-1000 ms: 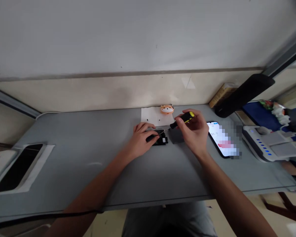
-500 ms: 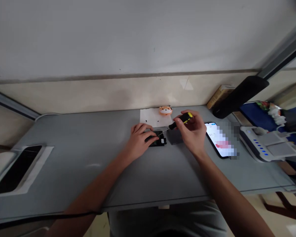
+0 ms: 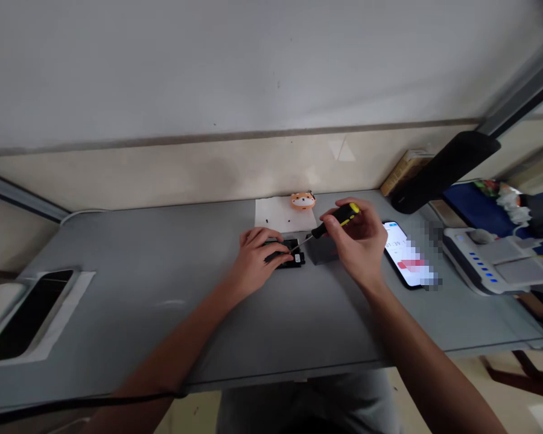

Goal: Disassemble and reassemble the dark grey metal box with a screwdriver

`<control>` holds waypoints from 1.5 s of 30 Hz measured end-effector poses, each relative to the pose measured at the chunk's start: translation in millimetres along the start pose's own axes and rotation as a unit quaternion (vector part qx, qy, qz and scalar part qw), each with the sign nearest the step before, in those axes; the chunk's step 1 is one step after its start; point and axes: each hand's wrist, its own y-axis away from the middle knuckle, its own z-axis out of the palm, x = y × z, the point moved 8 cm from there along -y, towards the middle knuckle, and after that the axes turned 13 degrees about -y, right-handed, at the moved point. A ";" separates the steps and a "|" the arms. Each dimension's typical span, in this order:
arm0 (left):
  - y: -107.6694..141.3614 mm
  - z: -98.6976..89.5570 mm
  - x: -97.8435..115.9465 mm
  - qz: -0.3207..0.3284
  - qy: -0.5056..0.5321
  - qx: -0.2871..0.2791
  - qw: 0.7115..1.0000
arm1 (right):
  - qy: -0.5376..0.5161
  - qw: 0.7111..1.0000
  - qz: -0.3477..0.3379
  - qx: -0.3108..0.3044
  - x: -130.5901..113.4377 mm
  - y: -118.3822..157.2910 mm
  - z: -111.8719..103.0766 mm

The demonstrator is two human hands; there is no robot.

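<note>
A screwdriver with a black and yellow handle is gripped in my right hand, slanting down to the left. Its thin metal shaft reaches a small black rectangular electronic device lying flat on the table. Over the device's left part rests my left hand, thumb and forefinger close together by the screwdriver tip, holding the device down. Fingers hide that end of it, and what the tip touches is too small to make out. Just right of the device, a dark grey flat piece lies partly under my right hand.
Behind the device, a white paper carries small dark bits and an orange animal-face case. To the right are a lit phone, a power strip, a black cylinder and a book. Another phone lies far left.
My right hand and the screwdriver handle have shifted slightly right, the tip staying at the device. My left hand keeps its place. The view has tilted a little.
</note>
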 end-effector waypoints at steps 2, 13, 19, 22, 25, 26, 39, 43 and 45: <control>-0.7 -1.5 -0.5 0.001 -0.002 0.006 1.000 | -0.004 1.000 -0.004 0.000 -0.4 0.5 0.5; 0.0 -5.6 7.5 0.044 -0.044 0.010 0.998 | -0.011 1.000 -0.018 -0.011 -2.8 1.9 3.0; 0.1 3.4 5.7 0.035 -0.055 -0.050 0.997 | 0.004 1.000 -0.003 -0.025 0.2 3.4 6.1; 0.5 14.3 -0.1 0.017 -0.049 -0.119 0.992 | 0.015 1.000 0.000 -0.022 6.0 3.7 5.6; 1.5 23.0 -4.9 0.006 -0.031 -0.160 0.987 | 0.036 0.999 0.007 -0.024 14.0 4.5 6.0; 1.8 24.8 -5.8 0.005 -0.026 -0.167 0.986 | 0.044 0.999 0.007 -0.025 15.9 4.8 6.3; 3.0 27.3 -4.0 0.015 -0.016 -0.182 0.983 | 0.062 0.997 -0.002 -0.038 14.8 5.9 8.6; 2.8 27.0 -3.7 0.017 -0.013 -0.182 0.983 | 0.067 0.997 -0.002 -0.041 14.8 5.6 10.4; 2.8 26.9 -3.7 0.016 -0.012 -0.185 0.983 | 0.068 0.997 0.002 -0.043 16.3 5.6 10.6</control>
